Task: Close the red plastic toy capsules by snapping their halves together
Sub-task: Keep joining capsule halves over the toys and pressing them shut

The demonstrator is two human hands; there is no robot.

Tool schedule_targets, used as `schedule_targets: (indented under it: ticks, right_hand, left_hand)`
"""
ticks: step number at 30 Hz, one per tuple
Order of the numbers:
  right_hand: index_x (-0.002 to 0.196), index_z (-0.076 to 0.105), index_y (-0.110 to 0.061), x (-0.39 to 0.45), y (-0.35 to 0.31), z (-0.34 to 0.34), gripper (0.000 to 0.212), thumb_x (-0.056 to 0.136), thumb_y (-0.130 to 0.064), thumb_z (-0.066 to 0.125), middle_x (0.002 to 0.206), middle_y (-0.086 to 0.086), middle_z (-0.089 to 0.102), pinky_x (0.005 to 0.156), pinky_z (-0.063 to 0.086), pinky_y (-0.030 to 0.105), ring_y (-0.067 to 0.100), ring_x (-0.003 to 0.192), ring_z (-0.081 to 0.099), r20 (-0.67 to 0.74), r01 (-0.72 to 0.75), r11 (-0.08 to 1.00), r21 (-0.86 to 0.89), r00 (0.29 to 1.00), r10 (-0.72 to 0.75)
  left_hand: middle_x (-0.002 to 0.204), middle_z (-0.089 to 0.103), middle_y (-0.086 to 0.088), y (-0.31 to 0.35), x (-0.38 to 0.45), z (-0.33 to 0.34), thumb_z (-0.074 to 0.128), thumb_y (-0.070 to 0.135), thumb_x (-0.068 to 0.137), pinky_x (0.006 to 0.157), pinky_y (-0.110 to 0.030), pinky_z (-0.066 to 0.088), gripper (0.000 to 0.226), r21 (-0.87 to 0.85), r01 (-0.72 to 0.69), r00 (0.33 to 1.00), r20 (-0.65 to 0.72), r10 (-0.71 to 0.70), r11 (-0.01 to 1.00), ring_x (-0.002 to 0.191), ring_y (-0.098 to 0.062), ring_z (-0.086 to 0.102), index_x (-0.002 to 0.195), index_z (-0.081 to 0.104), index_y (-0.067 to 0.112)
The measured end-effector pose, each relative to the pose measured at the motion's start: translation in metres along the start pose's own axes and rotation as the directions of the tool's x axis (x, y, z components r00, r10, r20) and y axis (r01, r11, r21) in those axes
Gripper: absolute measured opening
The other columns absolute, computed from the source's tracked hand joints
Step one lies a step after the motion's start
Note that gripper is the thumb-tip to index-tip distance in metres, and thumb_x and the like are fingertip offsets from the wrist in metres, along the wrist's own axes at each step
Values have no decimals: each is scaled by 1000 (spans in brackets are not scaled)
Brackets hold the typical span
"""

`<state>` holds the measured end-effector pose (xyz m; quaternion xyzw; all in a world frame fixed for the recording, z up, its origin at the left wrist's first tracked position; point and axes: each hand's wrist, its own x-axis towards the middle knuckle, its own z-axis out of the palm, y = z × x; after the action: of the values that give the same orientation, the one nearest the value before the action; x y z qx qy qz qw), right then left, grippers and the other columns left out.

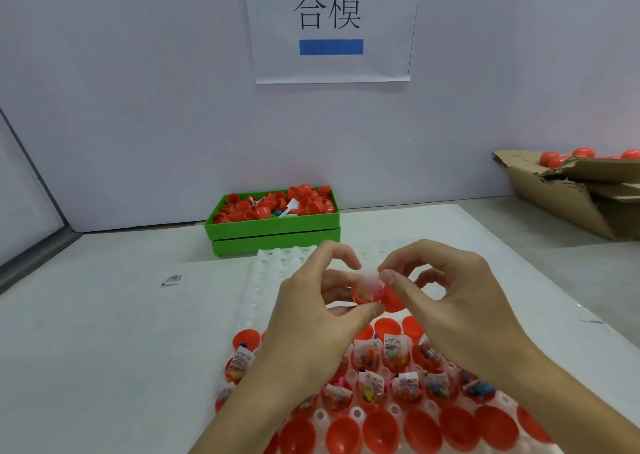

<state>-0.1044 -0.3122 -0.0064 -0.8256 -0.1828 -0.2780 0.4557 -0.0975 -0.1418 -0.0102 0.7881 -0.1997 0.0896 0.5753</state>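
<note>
My left hand holds a red capsule half above the white tray, with a clear toy packet sticking out of it. My right hand holds another red capsule half right beside it, and its thumb and forefinger pinch the top of the packet. The two halves touch but sit apart at the top. Below my hands the tray carries several red halves with toy packets in them, and a row of empty red halves lies nearest me.
A green bin full of red capsule halves stands at the back against the wall. A torn cardboard box with closed red capsules sits at the right. A small loose packet lies on the white mat at the left.
</note>
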Motion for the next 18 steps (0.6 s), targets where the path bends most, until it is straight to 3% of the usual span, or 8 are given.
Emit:
schedule_targets:
  ticks: [5,12,18]
  right_hand:
    - [81,71,-30,0,-2,0,8,84,-23,70,73,-14,70,70,56,40,11,75,68,-8,-28,999,22,1000,28]
    - [80,70,-28,1,-3,0,14,87,-16,70,76,-12,70,68,57,31,8,67,69,5,-72,996,55,997,71]
    - [80,71,-26,2,-2,-2,15,88,-13,69,77,-5,71,65,58,33,17,62,71,13,-93,987,128,996,92]
  left_hand:
    - [82,73,14,0,0,0,85,23,75,75,-20,59,21,75,-42,998,-33,44,996,85,-4,71,80,65,30]
    - [87,72,20,-1,-1,1,85,22,74,67,-10,53,19,53,-65,997,-46,68,996,85,1,71,71,67,25]
    - [86,74,12,0,-1,1,84,19,77,72,-19,59,24,1,-61,998,-31,61,998,87,-5,72,88,66,30]
